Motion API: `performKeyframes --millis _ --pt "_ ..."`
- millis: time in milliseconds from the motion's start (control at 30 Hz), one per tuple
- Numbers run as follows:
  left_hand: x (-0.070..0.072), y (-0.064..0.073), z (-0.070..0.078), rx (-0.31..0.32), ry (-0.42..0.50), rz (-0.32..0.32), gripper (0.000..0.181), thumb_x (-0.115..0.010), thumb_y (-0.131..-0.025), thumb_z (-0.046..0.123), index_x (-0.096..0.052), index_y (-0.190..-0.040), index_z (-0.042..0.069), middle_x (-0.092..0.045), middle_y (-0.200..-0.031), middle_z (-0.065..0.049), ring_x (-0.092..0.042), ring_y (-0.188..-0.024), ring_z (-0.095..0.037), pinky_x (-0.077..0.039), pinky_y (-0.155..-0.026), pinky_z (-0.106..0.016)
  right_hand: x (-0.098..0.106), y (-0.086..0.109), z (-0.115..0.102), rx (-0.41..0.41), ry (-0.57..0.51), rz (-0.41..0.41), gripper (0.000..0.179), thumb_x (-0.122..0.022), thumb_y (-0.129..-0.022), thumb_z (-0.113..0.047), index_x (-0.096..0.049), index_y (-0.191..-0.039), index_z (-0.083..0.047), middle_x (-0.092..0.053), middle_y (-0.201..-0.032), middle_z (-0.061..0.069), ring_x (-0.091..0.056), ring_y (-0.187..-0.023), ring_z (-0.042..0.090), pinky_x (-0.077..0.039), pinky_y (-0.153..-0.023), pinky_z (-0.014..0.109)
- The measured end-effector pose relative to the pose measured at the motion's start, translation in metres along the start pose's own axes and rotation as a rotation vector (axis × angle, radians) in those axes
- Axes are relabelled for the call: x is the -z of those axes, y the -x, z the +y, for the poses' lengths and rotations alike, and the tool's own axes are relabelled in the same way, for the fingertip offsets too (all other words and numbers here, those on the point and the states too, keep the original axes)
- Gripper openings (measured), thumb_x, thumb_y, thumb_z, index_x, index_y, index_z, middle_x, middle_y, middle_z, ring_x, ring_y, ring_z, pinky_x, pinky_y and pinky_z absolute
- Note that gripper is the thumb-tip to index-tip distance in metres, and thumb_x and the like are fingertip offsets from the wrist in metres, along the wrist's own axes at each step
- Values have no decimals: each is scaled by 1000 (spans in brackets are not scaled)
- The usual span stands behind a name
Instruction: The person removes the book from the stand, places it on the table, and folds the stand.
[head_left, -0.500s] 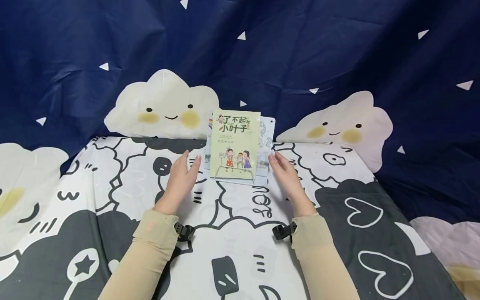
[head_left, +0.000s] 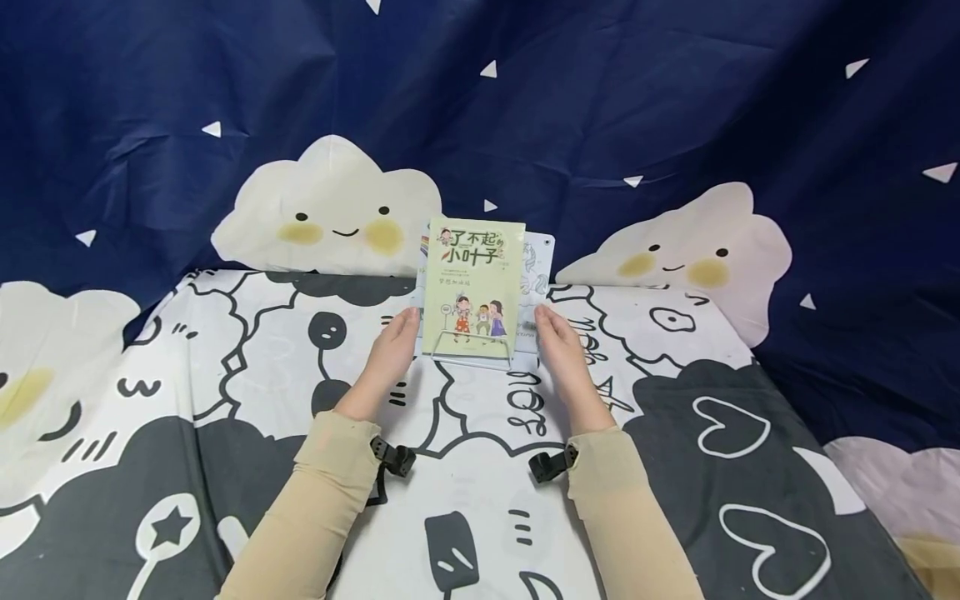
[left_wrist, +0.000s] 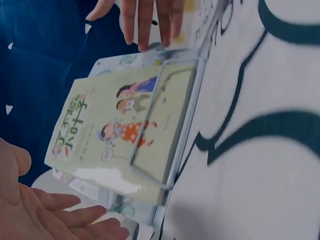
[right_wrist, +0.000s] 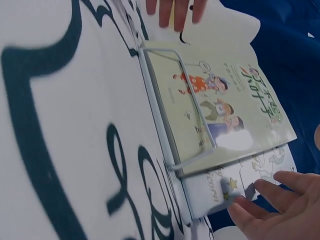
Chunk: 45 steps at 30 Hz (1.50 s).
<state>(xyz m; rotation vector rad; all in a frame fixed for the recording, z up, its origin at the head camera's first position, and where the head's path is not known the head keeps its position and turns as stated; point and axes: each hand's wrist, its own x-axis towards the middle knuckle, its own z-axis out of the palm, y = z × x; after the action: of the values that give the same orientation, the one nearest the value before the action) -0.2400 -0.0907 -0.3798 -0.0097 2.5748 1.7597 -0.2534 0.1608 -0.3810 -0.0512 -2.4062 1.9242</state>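
A pale green book (head_left: 475, 283) with cartoon figures on its cover leans upright on a white book stand (head_left: 534, 287), whose back panel carries line drawings. A wire bar (left_wrist: 148, 114) crosses the lower part of the cover. My left hand (head_left: 392, 354) is at the stand's left edge, its fingers extended in the left wrist view. At the opposite edge, my right hand (head_left: 562, 354) has its fingers stretched toward the panel. Fingertips of the right hand (right_wrist: 280, 205) are by the panel in the right wrist view; I cannot tell how firmly either hand touches it.
A bed-like surface (head_left: 480, 517) under a black-and-white cartoon cloth carries the stand. Behind it hangs a dark blue curtain (head_left: 570, 100) with clouds and white triangles. Black camera mounts (head_left: 393, 456) sit at both wrists.
Both hands have moved inward, closing the gaps to the stand's left and right sides. The book and stand keep their place on the cloth.
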Motion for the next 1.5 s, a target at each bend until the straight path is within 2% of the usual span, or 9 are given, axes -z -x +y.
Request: performKeyframes --millis 100,233,500,700,800,933,1200,1367,1500 --pt "-4 -1 2 16 49 -21 66 -20 -107 48 -25 -156 4 -23 -164 -12 -15 -154 -28 -13 -125 -45 -5 1 0 -15 -40 -25 66 -43 -104 -48 -35 -153 -4 -35 -159 14 -39 -144 33 -33 -119 43" --pt "-7 -2 0 29 82 -35 67 -20 -107 49 -23 -157 5 -20 -165 -11 -13 -155 -27 -11 -125 -44 -12 2 0 -47 -63 -49 68 -39 -104 -51 -37 -151 -2 -40 -155 20 -41 -142 36 -32 -119 46" --pt "-12 -1 -10 43 99 -83 70 -18 -104 56 -24 -158 12 -17 -167 -7 -11 -155 -26 -9 -125 -48 -20 2 7 -76 -103 -73 67 -34 -106 -48 -34 -151 2 -39 -156 20 -41 -143 32 -32 -119 41" --pt "-14 -2 -12 48 112 -104 71 -19 -104 57 -21 -159 12 -14 -167 -6 -8 -155 -25 -7 -125 -46 -22 3 10 -86 -122 -101 68 -31 -107 -48 -29 -153 2 -36 -157 20 -39 -145 30 -30 -120 39" --pt "-13 -2 -10 49 151 -130 70 -18 -105 56 -21 -159 11 -12 -168 -7 -8 -155 -26 -14 -125 -47 -24 5 8 -89 -137 -127 68 -29 -107 -49 -28 -154 0 -34 -159 18 -36 -147 29 -29 -121 39" --pt "-12 -1 -9 39 199 -165 68 -16 -106 53 -28 -157 10 -12 -168 -7 -10 -155 -27 -23 -122 -49 -26 7 6 -81 -153 -165 68 -26 -107 -50 -27 -155 -2 -31 -161 16 -33 -148 27 -27 -121 39" --pt "-14 -3 -11 27 239 -170 68 -17 -105 56 -34 -154 12 -12 -168 -5 -10 -155 -26 -21 -123 -48 -28 9 7 -62 -151 -135 65 -32 -106 -49 -34 -153 -4 -28 -162 14 -29 -150 28 -25 -122 42" --pt "-15 -4 -11 23 234 -154 67 -20 -105 54 -34 -155 11 -11 -168 -6 -7 -155 -26 -14 -124 -49 -31 8 11 -47 -181 -139 70 -35 -106 -49 -27 -155 1 -14 -166 17 -13 -154 29 -20 -124 44" --pt "-16 -8 -11 7 211 -128 65 -21 -106 52 -36 -154 11 -17 -167 -7 -9 -155 -25 -9 -125 -49 -33 7 11 -48 -209 -138 71 -35 -106 -47 -24 -154 4 -11 -166 19 -10 -155 29 -19 -124 43"
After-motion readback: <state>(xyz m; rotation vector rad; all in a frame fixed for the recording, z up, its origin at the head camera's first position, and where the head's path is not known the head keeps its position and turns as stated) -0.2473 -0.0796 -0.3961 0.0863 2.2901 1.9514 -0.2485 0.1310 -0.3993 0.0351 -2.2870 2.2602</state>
